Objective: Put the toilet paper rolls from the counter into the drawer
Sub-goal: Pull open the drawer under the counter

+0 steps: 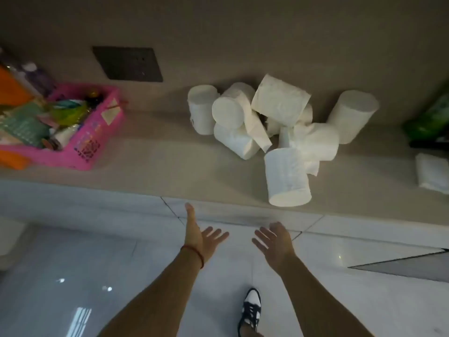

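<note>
Several white toilet paper rolls (272,117) lie heaped on the beige counter (158,161), against the wall. One roll (286,177) stands apart near the counter's front edge, and another (352,115) stands at the right of the heap. My left hand (202,233) and my right hand (274,242) are stretched out in front of the counter edge, both empty with fingers spread, palms turned toward each other. They are below and short of the nearest roll. No drawer is visible.
A pink basket (94,142) full of small items stands at the counter's left. A green package (432,120) and a white folded pack (433,175) sit at the right edge. A dark wall plate (128,64) is above. Glossy floor tiles and my shoe (251,310) are below.
</note>
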`<state>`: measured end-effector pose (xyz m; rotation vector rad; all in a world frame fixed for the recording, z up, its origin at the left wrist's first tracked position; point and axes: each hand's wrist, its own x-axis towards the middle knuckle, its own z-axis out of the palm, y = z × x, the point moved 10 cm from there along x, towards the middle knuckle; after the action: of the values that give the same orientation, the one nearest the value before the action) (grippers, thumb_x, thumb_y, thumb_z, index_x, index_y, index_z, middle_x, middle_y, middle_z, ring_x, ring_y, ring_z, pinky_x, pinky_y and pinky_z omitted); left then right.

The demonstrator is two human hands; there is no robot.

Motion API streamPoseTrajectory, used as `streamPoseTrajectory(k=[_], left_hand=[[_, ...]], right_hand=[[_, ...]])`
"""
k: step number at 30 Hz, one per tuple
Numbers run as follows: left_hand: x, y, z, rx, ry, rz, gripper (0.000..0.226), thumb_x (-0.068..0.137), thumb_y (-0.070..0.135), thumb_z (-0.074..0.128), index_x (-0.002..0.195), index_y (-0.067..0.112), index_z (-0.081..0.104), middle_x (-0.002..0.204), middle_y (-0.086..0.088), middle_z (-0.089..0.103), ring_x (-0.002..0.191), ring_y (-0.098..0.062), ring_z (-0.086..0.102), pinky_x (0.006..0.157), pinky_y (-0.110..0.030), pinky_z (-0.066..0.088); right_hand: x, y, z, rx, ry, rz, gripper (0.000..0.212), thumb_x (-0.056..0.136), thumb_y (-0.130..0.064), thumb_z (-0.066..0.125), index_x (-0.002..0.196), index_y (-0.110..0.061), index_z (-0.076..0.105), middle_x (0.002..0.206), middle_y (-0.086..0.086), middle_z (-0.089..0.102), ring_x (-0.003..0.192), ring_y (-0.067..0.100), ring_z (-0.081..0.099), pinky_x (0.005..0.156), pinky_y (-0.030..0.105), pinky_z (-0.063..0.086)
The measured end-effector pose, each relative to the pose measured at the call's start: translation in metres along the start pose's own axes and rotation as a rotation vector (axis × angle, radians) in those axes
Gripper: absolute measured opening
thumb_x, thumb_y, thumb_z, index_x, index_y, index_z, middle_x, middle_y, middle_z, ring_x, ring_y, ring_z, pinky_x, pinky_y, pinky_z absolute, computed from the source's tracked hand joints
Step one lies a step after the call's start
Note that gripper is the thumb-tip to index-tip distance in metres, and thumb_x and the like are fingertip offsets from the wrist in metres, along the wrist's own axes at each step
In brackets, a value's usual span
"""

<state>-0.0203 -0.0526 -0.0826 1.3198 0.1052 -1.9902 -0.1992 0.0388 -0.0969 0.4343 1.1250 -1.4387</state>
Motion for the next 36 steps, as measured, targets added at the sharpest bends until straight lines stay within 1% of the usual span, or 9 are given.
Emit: streamPoseTrajectory(k=[3,9,18,22,25,28,31,33,36], left_hand=[[0.018,0.003,-0.001,-0.134,-0.007,-0.022,0.141,0.063,0.085,0.070,0.166,0.023,-0.005,0.171,-0.018,0.014,0.154,-0.046,0.022,0.117,-0.071,0.029],[0.043,0.001,-0.003,-0.103,-0.068,-0.013,0.123,0.071,0.083,0.066,0.165,0.019,0.018,0.167,-0.016,0.029,0.151,-0.043,0.032,0.118,-0.070,0.027],[-0.005,0.001,-0.061,-0.157,-0.057,-0.017,0.093,0.091,0.063,0.062,0.164,0.022,0.021,0.164,-0.020,0.030,0.151,-0.047,0.030,0.122,-0.065,0.025],[-0.086,0.101,-0.115,0.455,0.444,0.832,0.065,0.089,0.031,0.055,0.147,0.003,0.045,0.150,-0.026,0.045,0.136,-0.042,0.047,0.112,-0.053,0.043],[-0.144,0.093,-0.015,1.372,0.041,1.540,0.044,0.084,0.014,0.064,0.126,0.003,0.066,0.131,-0.018,0.060,0.125,-0.034,0.054,0.113,-0.044,0.040],[-0.136,0.048,0.027,1.941,-0.212,1.386,0.022,0.094,0.019,0.063,0.107,0.010,0.079,0.111,-0.010,0.078,0.110,-0.033,0.068,0.112,-0.039,0.037],[-0.126,0.038,0.030,2.215,-0.172,1.183,0.025,0.099,0.025,0.047,0.095,0.016,0.070,0.105,-0.010,0.078,0.103,-0.035,0.069,0.080,-0.034,0.037],[-0.123,0.038,0.023,2.230,-0.191,0.992,0.031,0.103,0.028,0.038,0.087,0.016,0.062,0.104,-0.017,0.075,0.099,-0.039,0.066,0.077,-0.034,0.038],[-0.125,0.043,0.008,2.096,-0.230,0.765,0.051,0.104,0.041,0.033,0.066,0.013,0.052,0.093,-0.022,0.072,0.089,-0.038,0.063,0.078,-0.038,0.046]], right_hand=[[0.025,-0.003,-0.011,0.163,0.031,0.023,0.008,0.090,-0.017,0.047,0.088,-0.012,0.053,0.097,0.012,0.059,0.114,0.037,0.058,0.117,0.054,0.040],[0.037,0.004,-0.018,0.378,-0.004,0.029,0.065,0.087,-0.021,0.040,0.152,-0.012,0.042,0.148,0.006,0.052,0.151,0.031,0.035,0.125,0.064,0.015],[0.007,0.026,-0.050,0.246,0.028,-0.030,0.044,0.082,-0.011,0.042,0.122,-0.011,0.063,0.131,0.014,0.065,0.130,0.036,0.058,0.113,0.071,0.035],[-0.031,0.046,-0.069,-0.079,0.059,-0.007,0.019,0.099,-0.014,0.044,0.107,-0.006,0.060,0.126,0.019,0.061,0.130,0.044,0.058,0.111,0.066,0.042],[-0.074,0.069,-0.049,-0.618,-0.045,-0.012,0.026,0.105,-0.016,0.050,0.116,-0.002,0.068,0.119,0.024,0.070,0.105,0.038,0.070,0.100,0.051,0.055],[-0.128,0.058,0.018,-1.077,-0.223,-0.528,0.030,0.093,-0.001,0.054,0.098,-0.017,0.079,0.097,0.002,0.079,0.083,0.014,0.074,0.075,0.028,0.059],[-0.167,0.026,0.066,-1.424,-0.072,-1.133,0.032,0.088,-0.002,0.061,0.113,-0.015,0.076,0.120,0.000,0.073,0.109,0.018,0.067,0.097,0.031,0.051],[-0.153,0.021,0.067,-1.708,0.099,-1.068,0.033,0.095,-0.014,0.060,0.126,-0.017,0.071,0.137,0.002,0.066,0.127,0.025,0.057,0.112,0.042,0.036],[-0.135,0.029,0.046,-1.820,0.216,-0.854,0.028,0.096,-0.028,0.049,0.102,-0.025,0.077,0.110,-0.002,0.078,0.111,0.026,0.065,0.092,0.038,0.033]])
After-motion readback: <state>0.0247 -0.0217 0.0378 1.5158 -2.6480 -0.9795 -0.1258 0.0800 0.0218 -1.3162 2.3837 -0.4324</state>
